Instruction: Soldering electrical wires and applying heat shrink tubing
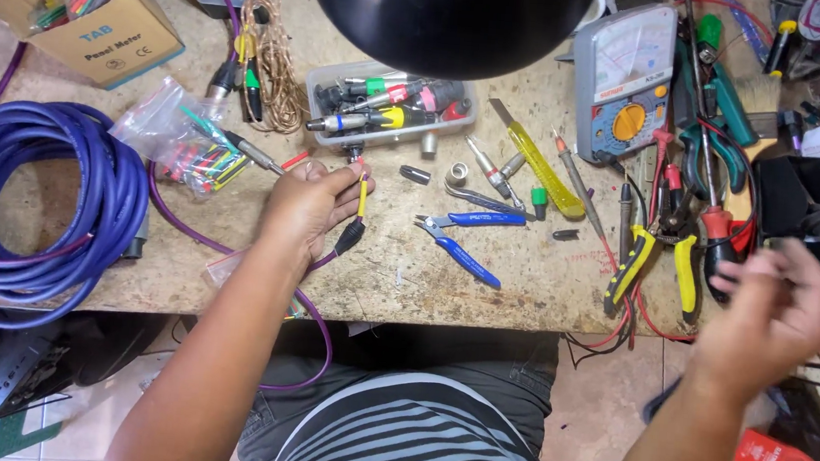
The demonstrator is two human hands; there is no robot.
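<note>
**Cable end held near the tabletop's front edge**

The left hand (306,208) has its grip pinching the thin purple cable end with yellow sleeve and black boot (358,212), just in front of the clear plastic tray of connectors (390,110). The right hand (772,313) hangs blurred past the worn tabletop (406,279) edge, fingers loosely spread, holding nothing. Blue-handled cutters (463,240) lie nearby, with bare tabletop between them and the front edge

Two hands (309,208), one purple cable coil (32,201), one analogue meter (626,82), one cardboard box (95,20).
</note>
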